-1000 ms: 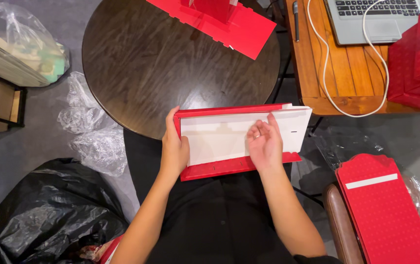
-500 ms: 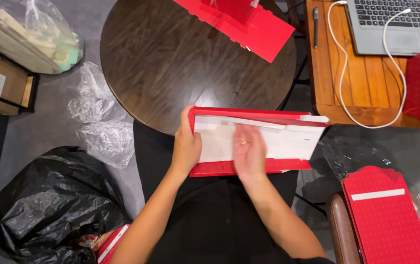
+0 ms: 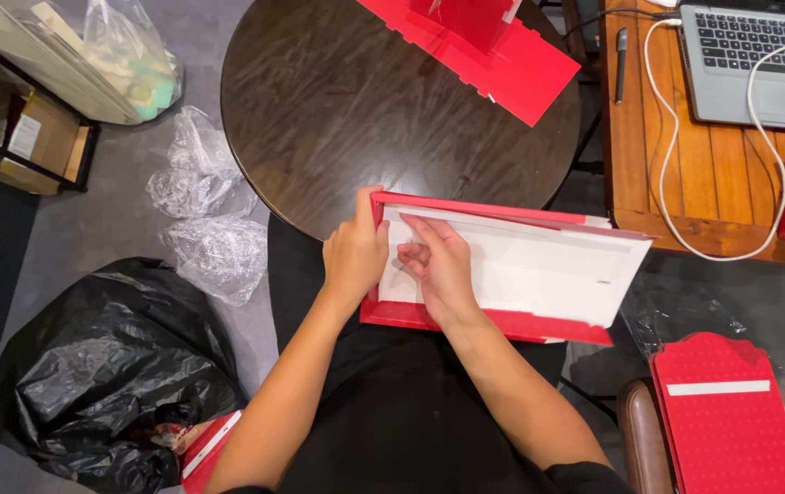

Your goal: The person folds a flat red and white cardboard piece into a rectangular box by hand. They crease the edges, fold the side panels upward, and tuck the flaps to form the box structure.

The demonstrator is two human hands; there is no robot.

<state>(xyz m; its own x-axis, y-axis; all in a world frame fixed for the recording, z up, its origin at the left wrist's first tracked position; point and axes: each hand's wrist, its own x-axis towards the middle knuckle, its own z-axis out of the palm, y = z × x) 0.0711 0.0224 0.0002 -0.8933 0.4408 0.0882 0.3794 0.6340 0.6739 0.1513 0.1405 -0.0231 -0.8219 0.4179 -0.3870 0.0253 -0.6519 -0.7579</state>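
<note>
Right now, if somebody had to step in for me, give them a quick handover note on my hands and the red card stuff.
Left hand: grips the left end of the flat red and white card piece, thumb over its top edge.
Right hand: lies on the white inner face near the left end, fingertips pressing by the fold.
The card piece rests across the lap, its top left corner on the edge of the round dark table.
Done: the long top flap looks partly raised.
Left: the right end is still flat.
Nearby: another red card piece at the table's far side, and a red scalloped piece lower right.
</note>
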